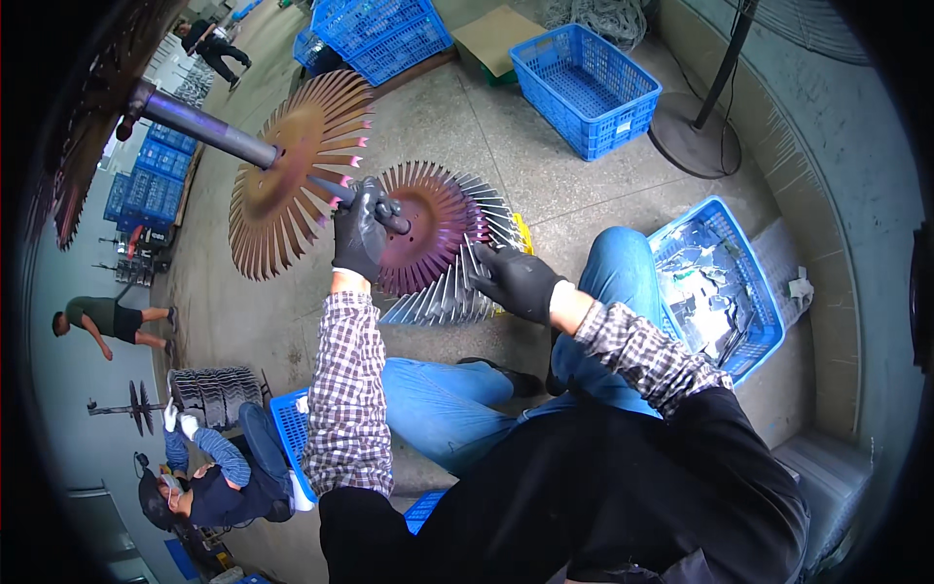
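My left hand, in a black glove, is wrapped round the dark metal shaft that runs between two slotted discs. Just below it stands the nearer disc, purplish and brown, with silver metal blades fanned along its right and lower rim. At that rim, my black-gloved right hand has its fingers closed against one of the blades; its fingertips are partly hidden. Farther up the shaft, the other disc shows bare forked slots with pink tips.
Right of my knee stands a blue crate full of flat silver pieces. Another blue crate sits ahead, beside a round stand base. At lower left a person in white gloves works on a similar bladed rack.
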`<state>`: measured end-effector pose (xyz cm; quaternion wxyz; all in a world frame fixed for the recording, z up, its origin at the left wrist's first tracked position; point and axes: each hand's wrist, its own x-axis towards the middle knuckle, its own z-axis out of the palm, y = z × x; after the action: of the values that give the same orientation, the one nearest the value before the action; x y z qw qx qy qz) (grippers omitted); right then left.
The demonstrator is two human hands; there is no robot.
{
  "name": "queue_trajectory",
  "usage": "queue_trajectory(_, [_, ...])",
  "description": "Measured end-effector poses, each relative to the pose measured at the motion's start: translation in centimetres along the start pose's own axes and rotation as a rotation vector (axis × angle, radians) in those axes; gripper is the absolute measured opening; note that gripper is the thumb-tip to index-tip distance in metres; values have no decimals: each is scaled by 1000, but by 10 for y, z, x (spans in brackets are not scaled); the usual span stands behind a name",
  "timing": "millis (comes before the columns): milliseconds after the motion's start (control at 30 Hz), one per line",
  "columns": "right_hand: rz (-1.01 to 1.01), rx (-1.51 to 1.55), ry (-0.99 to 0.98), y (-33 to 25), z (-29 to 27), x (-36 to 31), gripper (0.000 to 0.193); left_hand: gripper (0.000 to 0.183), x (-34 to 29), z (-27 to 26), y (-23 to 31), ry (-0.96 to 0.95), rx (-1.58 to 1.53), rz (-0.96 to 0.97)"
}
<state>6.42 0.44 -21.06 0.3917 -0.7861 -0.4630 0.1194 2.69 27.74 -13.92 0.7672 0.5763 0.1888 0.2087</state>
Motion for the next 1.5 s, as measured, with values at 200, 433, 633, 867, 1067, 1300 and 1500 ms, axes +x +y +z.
queue_trajectory(200, [140, 234, 167, 64, -84, -74, 43, 22, -10, -6, -1, -34, 34, -2])
queue_trajectory(433, [824, -208, 498, 261, -163, -238, 59, 43, -12, -35, 23, -81, 742, 153])
queue_trajectory(633, [982, -667, 93, 330, -86, -347, 70, 48, -7, -43, 20, -69, 658, 56])
queue_trajectory(867, [1134, -318, 50, 404, -3, -412, 67, 33, -13, -27, 1, -139, 750, 280])
queue_trajectory(1067, [1334, -514, -172, 416, 16, -456, 61, 33, -24, -5, 16, -75, 452, 93])
queue_trajectory(1300, [1056, -108, 91, 353, -65, -410, 44, 27, -18, -32, 22, -117, 649, 152])
queue_trajectory(1500, [952, 469, 872, 329, -127, -376, 38, 24, -36, -26, 30, -58, 476, 5])
